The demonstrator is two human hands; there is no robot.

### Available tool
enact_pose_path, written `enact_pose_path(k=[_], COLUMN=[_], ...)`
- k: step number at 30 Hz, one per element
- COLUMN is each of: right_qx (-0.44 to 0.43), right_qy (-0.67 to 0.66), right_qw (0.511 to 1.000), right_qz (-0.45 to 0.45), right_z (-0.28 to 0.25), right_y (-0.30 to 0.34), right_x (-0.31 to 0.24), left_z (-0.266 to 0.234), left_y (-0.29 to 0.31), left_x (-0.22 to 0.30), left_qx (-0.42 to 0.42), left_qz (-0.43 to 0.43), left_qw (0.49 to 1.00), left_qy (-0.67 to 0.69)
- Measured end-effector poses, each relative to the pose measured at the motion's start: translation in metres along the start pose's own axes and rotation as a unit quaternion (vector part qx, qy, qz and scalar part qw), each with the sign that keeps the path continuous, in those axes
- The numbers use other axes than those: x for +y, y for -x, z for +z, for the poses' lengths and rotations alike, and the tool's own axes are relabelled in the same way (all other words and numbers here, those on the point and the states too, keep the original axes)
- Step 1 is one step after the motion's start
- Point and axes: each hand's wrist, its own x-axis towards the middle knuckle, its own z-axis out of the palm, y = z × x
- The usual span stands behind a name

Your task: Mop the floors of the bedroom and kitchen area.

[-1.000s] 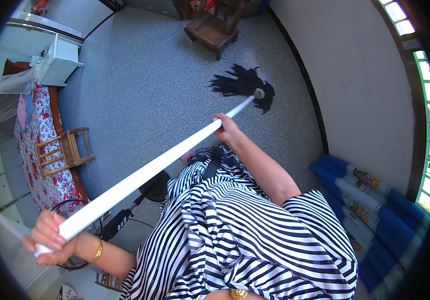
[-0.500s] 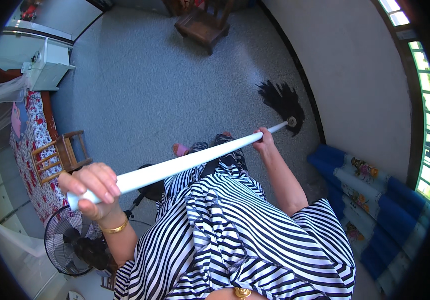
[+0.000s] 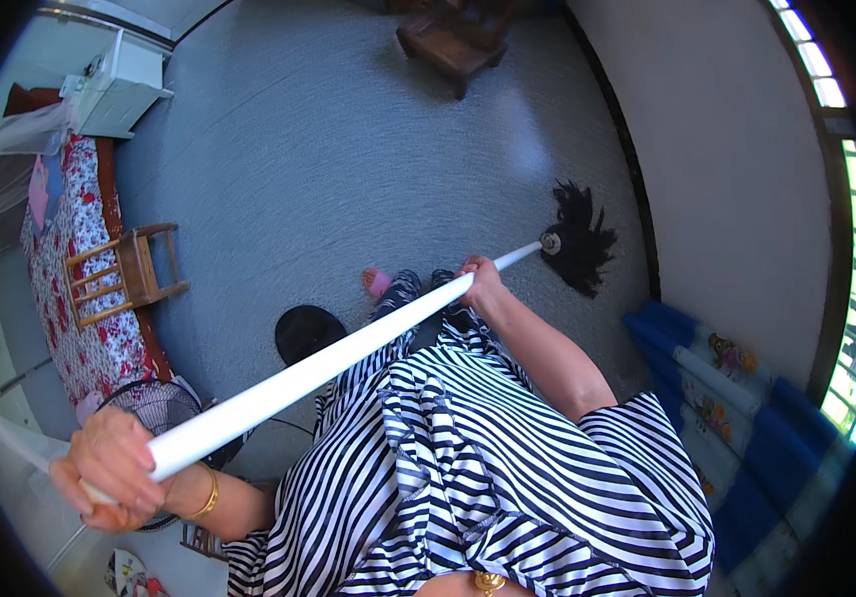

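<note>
A mop with a long white handle (image 3: 318,373) slants across my body from lower left to upper right. Its dark stringy head (image 3: 579,244) rests on the floor near the right wall, the strands fanned out to the right. My left hand (image 3: 114,468), with a gold bangle at the wrist, is closed round the handle's top end. Farther down the handle, my right hand (image 3: 480,281) grips it close to the mop head.
A wooden chair (image 3: 458,45) stands ahead on the grey floor (image 3: 328,159). To the left are a bed with a floral sheet (image 3: 85,229), another wooden chair (image 3: 134,274), a white cabinet (image 3: 121,85) and a fan (image 3: 164,398). A blue curtain (image 3: 716,398) hangs at right.
My left hand has moved down and left with the handle's end. My right hand has shifted left, and the mop head's strands have swung from the upper left to the right.
</note>
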Motion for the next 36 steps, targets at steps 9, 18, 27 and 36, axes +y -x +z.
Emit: enact_pose_path(k=[9,18,27,36], right_qx=[-0.006,0.01,-0.068,-0.089], right_qy=[0.096,0.314,0.434,0.551], right_qw=[0.991,0.947,0.894,0.815], right_qz=[0.09,0.067,0.085,0.159], right_z=[0.062,0.103,0.123,0.065], right_y=[0.032,0.038,0.046,0.074], right_x=[0.079,0.137,0.21,0.28], left_z=[0.017,0.08,0.129,0.187], left_y=[0.026,0.049,0.068,0.054], left_x=[0.089,0.107,0.129,0.159], left_qx=[0.075,0.136,0.004,-0.048], left_qz=[0.063,0.173,0.076,-0.001], left_qw=[0.992,0.937,0.896,0.797], left_qy=[-0.085,-0.271,-0.438,-0.602])
